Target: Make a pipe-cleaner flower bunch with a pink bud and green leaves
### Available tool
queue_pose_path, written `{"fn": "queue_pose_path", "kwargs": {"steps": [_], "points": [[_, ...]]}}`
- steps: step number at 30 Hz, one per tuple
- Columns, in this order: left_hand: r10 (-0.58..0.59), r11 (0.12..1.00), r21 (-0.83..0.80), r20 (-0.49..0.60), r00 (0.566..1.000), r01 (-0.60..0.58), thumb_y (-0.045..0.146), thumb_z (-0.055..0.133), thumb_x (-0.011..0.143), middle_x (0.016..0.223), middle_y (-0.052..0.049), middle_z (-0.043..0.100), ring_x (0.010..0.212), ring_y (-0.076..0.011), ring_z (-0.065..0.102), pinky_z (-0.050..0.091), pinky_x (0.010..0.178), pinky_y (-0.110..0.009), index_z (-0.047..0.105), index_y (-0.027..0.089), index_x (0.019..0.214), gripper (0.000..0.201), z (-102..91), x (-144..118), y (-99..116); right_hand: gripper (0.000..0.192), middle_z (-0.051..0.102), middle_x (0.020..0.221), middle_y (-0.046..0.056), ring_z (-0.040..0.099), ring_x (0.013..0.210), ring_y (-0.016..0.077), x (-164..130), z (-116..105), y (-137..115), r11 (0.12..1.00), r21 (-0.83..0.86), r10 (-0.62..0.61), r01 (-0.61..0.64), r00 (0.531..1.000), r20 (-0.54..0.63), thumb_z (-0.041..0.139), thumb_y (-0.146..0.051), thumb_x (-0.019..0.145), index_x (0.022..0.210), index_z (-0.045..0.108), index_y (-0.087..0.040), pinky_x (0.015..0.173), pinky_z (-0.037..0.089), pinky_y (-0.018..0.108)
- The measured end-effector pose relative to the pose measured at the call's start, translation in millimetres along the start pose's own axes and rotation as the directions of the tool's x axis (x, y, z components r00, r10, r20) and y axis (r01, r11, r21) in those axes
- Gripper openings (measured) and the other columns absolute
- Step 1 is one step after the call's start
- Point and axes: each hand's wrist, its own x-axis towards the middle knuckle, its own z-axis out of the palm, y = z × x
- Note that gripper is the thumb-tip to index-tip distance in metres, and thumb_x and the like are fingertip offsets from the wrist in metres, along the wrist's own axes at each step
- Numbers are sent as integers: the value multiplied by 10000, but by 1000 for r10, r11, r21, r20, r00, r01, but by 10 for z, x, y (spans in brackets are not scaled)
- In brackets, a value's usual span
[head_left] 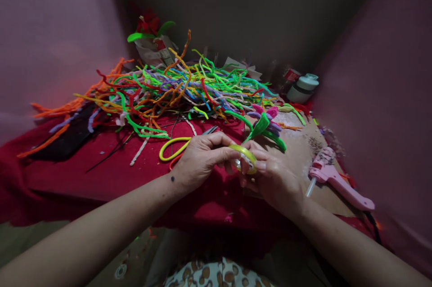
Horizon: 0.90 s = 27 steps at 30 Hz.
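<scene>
Between my hands, above the front of the red cloth, is a small roll of shiny yellow tape (248,152). My left hand (202,156) pinches its left side between thumb and fingers. On the other side, my right hand (275,174) grips the roll with bent fingers. Just beyond the right hand lies a pipe-cleaner flower (265,120) with pink and purple petals and green leaves. Scissors (173,147) with yellow and red handles lie beside my left hand, which partly hides them.
A large tangled heap of coloured pipe cleaners (189,84) spreads across the back of the red cloth (111,183). At right, a pink glue gun (337,181) rests on cardboard (300,138). Behind stand a lidded jar (303,88) and a red flower (148,26) in a wrapped pot.
</scene>
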Motion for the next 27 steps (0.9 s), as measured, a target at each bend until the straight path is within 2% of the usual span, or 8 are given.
{"fn": "queue_pose_path", "kwargs": {"steps": [11,15,20,23,27], "points": [[-26,999,-26,8,1000,26,221,648,747,618,28,612,536,-67,555,437,533,-168,615,132,703,104,15,2,-39,153,426,864,50,438,717,158,-16,-12,-13,992,-123,-33,31,999,-18,408,-168,692,605,533,-182,457,324,231],[-34,999,-31,17,999,35,222,646,747,605,27,617,522,-70,556,439,527,-172,618,132,705,103,12,2,-36,167,435,883,52,452,674,149,-25,-27,3,990,-124,-61,60,998,-3,394,-164,686,650,556,-181,434,301,240],[-17,999,-29,22,1000,18,204,635,753,612,18,624,534,-81,563,440,532,-185,619,131,707,88,11,6,-29,190,459,864,56,446,669,149,-32,-25,18,985,-135,-110,108,994,-12,389,-132,664,620,568,-176,403,281,235],[-11,1000,-29,20,1000,11,211,627,759,636,7,632,558,-96,573,451,560,-209,617,131,720,90,10,6,-35,209,464,878,51,449,621,131,-29,-25,12,991,-91,-102,101,995,-1,404,-117,644,672,605,-168,395,289,234],[-20,999,-28,4,1000,20,229,634,755,637,1,628,570,-108,575,452,573,-225,610,132,718,107,3,10,-45,218,468,826,35,436,524,105,-8,-15,0,998,-26,-55,54,998,-31,433,-226,769,803,644,-182,373,284,229]]}}
